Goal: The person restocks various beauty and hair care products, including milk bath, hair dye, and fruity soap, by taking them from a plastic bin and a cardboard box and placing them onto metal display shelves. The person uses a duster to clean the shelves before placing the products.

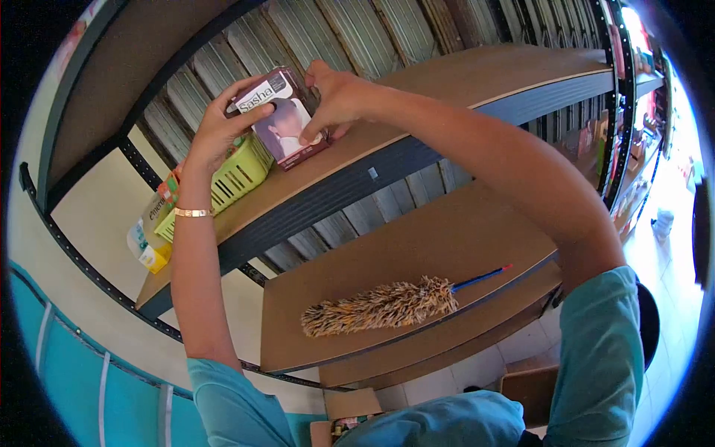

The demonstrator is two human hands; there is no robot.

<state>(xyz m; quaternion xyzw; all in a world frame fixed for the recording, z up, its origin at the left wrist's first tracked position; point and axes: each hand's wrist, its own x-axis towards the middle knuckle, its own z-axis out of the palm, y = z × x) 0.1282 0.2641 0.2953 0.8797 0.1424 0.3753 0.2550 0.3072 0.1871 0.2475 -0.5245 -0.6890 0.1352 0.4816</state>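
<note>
A dark red and white box point(281, 123) with "Sasha" printed on it stands tilted on the upper shelf point(417, 119). My left hand point(223, 123) holds it by the left side, thumb across its front. On the right side of the box, my right hand point(335, 104) grips it with the thumb on its lower front; some of its fingers are hidden behind. Just left of the box sits a light green basket point(242, 175), partly behind my left wrist.
Packages point(153, 223) lie at the upper shelf's left end. A fluffy duster point(380, 307) with a blue handle rests on the shelf below point(290, 290). Black metal posts point(622, 112) and further stocked shelves stand at the right. Cardboard boxes point(350, 403) are on the floor.
</note>
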